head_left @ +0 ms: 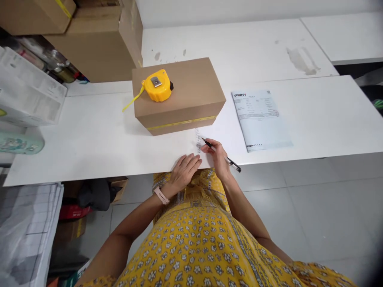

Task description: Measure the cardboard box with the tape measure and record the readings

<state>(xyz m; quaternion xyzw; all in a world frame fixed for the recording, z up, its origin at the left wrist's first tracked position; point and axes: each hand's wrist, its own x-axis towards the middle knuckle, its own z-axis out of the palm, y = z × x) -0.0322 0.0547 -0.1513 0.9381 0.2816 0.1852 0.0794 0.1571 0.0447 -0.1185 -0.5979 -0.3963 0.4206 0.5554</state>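
Note:
My right hand (220, 159) holds a black pen (234, 164), its tip angled to the upper left near a wire spiral binding (198, 140). The binding seems to belong to a notebook whose white pages blend into the white table. My left hand (185, 171) lies flat at the table's front edge, fingers stretched out just below the binding. Behind both hands sits a closed cardboard box (182, 107) with a yellow strip along its front. On its top rests a yellow tape measure (158, 85), a short end of yellow tape sticking out to the left.
A printed paper (263, 123) lies right of the box on the white table (323, 119). Larger cartons (95, 48) stand at the back left. A white plastic drawer unit (30, 87) and a mint green bottle (20, 142) are at the left end.

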